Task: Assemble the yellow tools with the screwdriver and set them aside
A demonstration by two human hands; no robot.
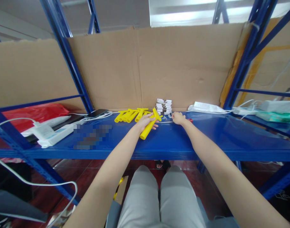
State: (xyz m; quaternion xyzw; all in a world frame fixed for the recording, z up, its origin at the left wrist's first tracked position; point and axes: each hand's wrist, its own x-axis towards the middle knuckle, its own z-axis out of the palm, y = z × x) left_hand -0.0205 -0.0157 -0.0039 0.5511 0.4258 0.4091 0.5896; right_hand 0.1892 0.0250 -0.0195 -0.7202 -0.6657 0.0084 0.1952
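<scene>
- Bench: yellow T-pieces lie in a row left of the hands; a white stack stands behind, against the cardboard.
- Small bits lie between stack and right hand, with a red-ended tool passing by that hand.
- Left hand: fingers wrapped around one tilted T-piece (its tube end toward the bench's front edge).
- Right hand: fingers curled narrow beside the bits; whether they grip anything, I cannot tell.

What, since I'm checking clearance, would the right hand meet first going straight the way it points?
Probably the white stack beyond the right hand, though silvery bits lie close too; depth leaves the order unclear.
</scene>
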